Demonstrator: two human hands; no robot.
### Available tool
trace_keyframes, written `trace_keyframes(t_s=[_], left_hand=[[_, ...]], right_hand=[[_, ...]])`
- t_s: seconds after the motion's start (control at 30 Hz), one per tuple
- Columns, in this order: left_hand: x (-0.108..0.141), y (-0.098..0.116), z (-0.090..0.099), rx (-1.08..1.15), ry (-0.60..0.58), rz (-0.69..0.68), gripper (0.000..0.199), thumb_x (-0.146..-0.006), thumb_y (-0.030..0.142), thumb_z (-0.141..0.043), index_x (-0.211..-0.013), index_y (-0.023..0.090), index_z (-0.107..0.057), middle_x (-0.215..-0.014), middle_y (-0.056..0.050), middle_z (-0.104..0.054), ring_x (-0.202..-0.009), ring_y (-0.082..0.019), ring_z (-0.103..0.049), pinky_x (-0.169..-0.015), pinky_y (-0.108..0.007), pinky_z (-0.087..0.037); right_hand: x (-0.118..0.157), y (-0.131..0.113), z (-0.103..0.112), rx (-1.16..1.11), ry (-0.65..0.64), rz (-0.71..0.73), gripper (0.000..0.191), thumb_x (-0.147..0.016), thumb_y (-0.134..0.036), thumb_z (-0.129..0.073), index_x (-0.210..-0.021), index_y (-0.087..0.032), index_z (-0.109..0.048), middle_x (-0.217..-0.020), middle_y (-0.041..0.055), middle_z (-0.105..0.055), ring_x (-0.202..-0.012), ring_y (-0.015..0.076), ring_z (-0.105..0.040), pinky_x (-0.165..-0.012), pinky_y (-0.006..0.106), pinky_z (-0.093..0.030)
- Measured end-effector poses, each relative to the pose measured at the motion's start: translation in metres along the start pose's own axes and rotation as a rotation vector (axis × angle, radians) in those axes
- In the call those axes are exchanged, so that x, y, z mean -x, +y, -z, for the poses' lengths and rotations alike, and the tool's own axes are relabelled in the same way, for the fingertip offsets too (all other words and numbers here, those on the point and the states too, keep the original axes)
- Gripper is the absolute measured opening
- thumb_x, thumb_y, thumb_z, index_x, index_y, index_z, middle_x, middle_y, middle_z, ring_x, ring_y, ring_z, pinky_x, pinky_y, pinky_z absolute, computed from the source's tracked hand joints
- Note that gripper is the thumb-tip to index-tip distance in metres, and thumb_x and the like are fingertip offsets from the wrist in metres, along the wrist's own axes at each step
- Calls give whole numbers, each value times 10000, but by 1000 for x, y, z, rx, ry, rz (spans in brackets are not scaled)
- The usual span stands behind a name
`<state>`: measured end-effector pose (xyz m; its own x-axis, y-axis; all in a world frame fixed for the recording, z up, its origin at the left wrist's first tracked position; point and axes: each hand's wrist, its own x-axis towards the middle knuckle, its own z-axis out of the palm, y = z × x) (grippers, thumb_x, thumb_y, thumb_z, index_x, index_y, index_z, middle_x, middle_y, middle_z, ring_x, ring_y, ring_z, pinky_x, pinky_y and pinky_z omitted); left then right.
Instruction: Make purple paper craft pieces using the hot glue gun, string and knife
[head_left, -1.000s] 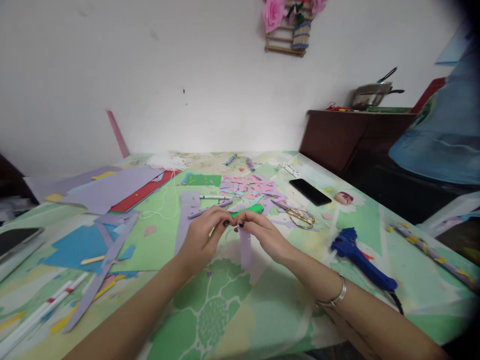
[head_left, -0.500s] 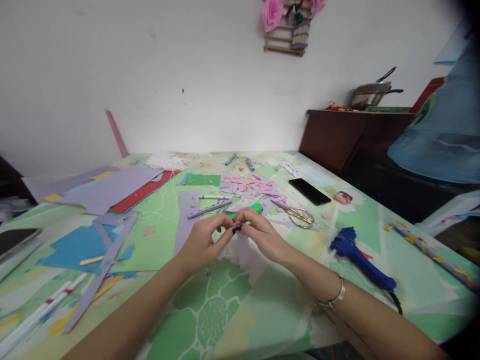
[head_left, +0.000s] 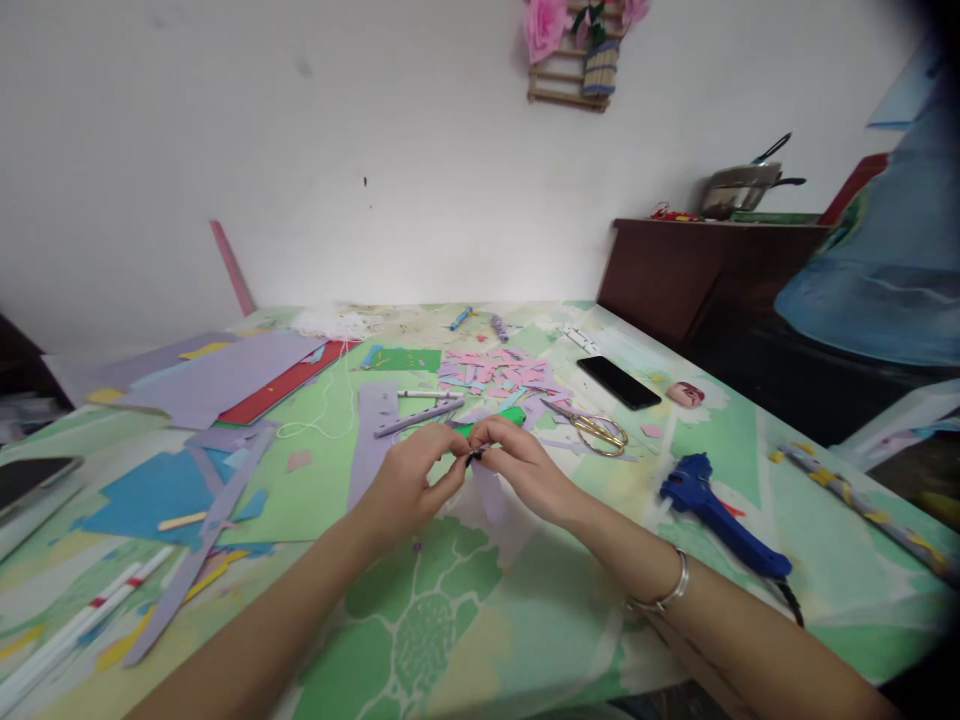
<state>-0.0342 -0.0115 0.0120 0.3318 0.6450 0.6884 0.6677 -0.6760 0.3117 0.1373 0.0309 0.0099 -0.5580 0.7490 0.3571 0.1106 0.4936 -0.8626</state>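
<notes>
My left hand (head_left: 416,478) and my right hand (head_left: 525,468) meet over the middle of the table, thumbs and fingertips pinched together. Between them is a small dark piece (head_left: 475,456), too small and covered to name. A pale purple paper strip (head_left: 491,495) hangs below my right fingers; whether it is joined to the dark piece I cannot tell. Just behind the fingertips lies a bright green object (head_left: 513,416), partly hidden. A purple rolled stick with dark spots (head_left: 420,416) rests beyond my left hand, and gold-handled scissors (head_left: 600,432) lie beyond my right.
Pink and purple paper scraps (head_left: 495,372) are heaped farther back. To the right are a black phone (head_left: 619,382), a blue glue gun (head_left: 724,515) and a decorated stick (head_left: 862,505). Coloured sheets (head_left: 225,375), blue paper (head_left: 157,495) and white sticks (head_left: 82,620) cover the left side.
The purple strip has swung slightly to the right and the dark piece has turned a little between the fingertips. Both hands stay in nearly the same place.
</notes>
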Motion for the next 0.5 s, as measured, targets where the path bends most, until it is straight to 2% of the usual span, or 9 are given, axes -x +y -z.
trace_keyframes(t_s=[0.33, 0.5], left_hand=[[2, -5, -3, -13, 20, -121, 98, -881, 154, -482, -886, 177, -576, -811, -32, -641, -763, -139, -597, -688, -254, -469], [3, -6, -3, 28, 5, -77, 143, -897, 145, -447, -933, 189, -578, -855, -37, -647, -805, -141, -601, -723, -268, -477]], right_hand=[[-1, -1, 0, -10, -17, -65, 104, -769, -196, -413, -708, -199, -496, -772, 2, -476, -799, 169, -454, -736, 301, -359], [-1, -1, 0, -48, -12, -92, 89, -759, -197, -419, -705, -198, -490, -762, 1, -465, -804, 172, -449, -724, 300, -356]])
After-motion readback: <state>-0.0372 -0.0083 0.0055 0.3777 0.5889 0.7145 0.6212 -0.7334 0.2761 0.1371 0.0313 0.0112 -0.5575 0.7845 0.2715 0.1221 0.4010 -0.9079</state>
